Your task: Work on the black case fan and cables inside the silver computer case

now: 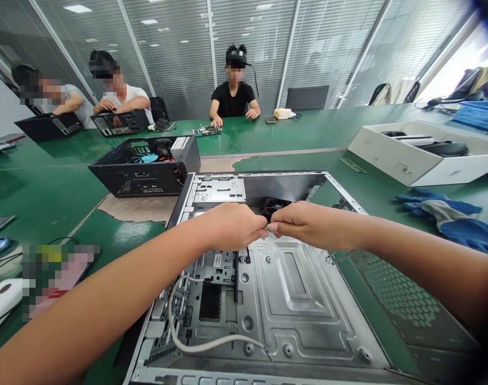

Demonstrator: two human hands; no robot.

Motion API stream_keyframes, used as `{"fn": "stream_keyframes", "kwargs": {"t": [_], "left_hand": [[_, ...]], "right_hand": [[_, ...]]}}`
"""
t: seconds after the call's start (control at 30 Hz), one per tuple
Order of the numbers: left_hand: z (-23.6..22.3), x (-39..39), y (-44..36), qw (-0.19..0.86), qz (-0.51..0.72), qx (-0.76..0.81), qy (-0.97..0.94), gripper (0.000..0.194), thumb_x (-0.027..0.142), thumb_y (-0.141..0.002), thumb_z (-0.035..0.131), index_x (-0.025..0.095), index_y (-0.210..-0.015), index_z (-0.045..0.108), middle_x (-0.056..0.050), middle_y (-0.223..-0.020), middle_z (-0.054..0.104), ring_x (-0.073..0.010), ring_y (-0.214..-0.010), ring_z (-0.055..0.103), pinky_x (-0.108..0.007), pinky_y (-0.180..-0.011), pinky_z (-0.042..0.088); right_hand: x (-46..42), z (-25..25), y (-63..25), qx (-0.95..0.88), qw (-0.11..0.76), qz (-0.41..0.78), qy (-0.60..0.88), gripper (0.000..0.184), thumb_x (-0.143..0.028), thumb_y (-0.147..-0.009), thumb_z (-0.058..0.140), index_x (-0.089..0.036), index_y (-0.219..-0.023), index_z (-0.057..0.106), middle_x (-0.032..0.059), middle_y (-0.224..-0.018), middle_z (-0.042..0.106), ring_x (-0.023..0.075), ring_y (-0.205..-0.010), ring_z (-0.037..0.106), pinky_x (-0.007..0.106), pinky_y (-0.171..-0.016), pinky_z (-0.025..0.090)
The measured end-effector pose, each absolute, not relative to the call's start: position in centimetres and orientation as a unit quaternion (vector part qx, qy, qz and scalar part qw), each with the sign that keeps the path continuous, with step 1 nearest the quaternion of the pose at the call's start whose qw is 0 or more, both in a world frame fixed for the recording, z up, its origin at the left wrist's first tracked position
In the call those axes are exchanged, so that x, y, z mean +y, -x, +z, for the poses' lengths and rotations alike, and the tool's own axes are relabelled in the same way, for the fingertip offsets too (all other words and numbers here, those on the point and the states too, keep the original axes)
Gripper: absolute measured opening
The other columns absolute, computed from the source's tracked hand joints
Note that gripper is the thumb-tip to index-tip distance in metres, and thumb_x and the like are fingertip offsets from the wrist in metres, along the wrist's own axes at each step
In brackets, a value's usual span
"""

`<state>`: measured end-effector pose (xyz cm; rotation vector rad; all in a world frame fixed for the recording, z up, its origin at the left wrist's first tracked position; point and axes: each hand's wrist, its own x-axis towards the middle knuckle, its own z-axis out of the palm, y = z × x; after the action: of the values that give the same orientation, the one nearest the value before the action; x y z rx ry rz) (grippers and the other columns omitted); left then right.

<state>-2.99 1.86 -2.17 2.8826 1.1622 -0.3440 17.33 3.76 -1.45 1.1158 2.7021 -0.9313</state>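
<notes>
An open metal computer case [292, 321] lies flat in front of me. Over its middle, my left hand [238, 227] and my right hand [303, 224] meet, both with fingers pinched closed. Something small and pale sits between their fingertips, mostly hidden; I cannot tell what it is. Just behind the hands a black fan [273, 204] shows partly. Below my left hand is a metal drive bracket [219, 266]. A light grey cable [206, 346] leaves the bracket area, loops along the left side and ends loose on the case floor.
Another open black case [151, 168] stands at the back left. On the right are a white box [404, 158], blue gloves [456, 216] and a perforated panel [404, 294]. Several people sit across the green table [276, 140]; one touches a circuit board [206, 131].
</notes>
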Motion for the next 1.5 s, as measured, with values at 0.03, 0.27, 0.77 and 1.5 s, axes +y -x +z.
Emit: {"fn": "stream_keyframes", "kwargs": {"t": [0.03,0.27,0.77,1.5], "left_hand": [[-2.1,1.9,3.0,0.012,-0.111,0.373,-0.921,0.039,0.041,-0.102,0.031,0.019,-0.092,0.062,-0.007,-0.075,0.066,-0.0180,-0.062,0.058,-0.030,-0.054,0.029],[-2.3,2.1,3.2,0.020,-0.108,0.369,-0.923,0.039,0.040,-0.102,0.031,0.019,-0.092,0.062,-0.006,-0.076,0.067,-0.0179,-0.063,0.059,-0.030,-0.054,0.027],[-2.7,2.2,3.5,-0.032,-0.043,0.377,-0.925,0.036,0.041,-0.101,0.038,0.019,-0.088,0.063,-0.002,-0.067,0.063,-0.0152,-0.057,0.055,-0.029,-0.051,0.023],[-2.5,2.4,3.1,-0.033,-0.068,0.373,-0.925,0.036,0.042,-0.100,0.042,0.018,-0.083,0.062,-0.003,-0.066,0.063,-0.0150,-0.055,0.054,-0.028,-0.052,0.028]], "right_hand": [[3.8,-1.3,-17.2,0.877,0.044,-0.308,-0.366,0.036,-0.046,-0.095,0.041,-0.020,-0.070,0.048,-0.0007,-0.066,0.047,0.0132,-0.059,0.040,0.028,-0.059,0.032],[4.5,-1.6,-17.0,0.866,0.055,-0.333,-0.370,0.037,-0.048,-0.093,0.044,-0.019,-0.072,0.053,-0.0010,-0.064,0.044,0.0134,-0.058,0.039,0.029,-0.057,0.032],[4.9,-4.4,-18.4,0.759,-0.064,-0.550,-0.342,0.046,-0.063,-0.091,0.051,-0.019,-0.079,0.055,-0.0086,-0.056,0.029,0.0077,-0.049,0.024,0.023,-0.044,0.021],[5.3,-4.5,-18.4,0.731,-0.108,-0.587,-0.330,0.042,-0.055,-0.088,0.063,-0.021,-0.072,0.043,-0.0100,-0.055,0.033,0.0060,-0.048,0.025,0.021,-0.044,0.020]]}}
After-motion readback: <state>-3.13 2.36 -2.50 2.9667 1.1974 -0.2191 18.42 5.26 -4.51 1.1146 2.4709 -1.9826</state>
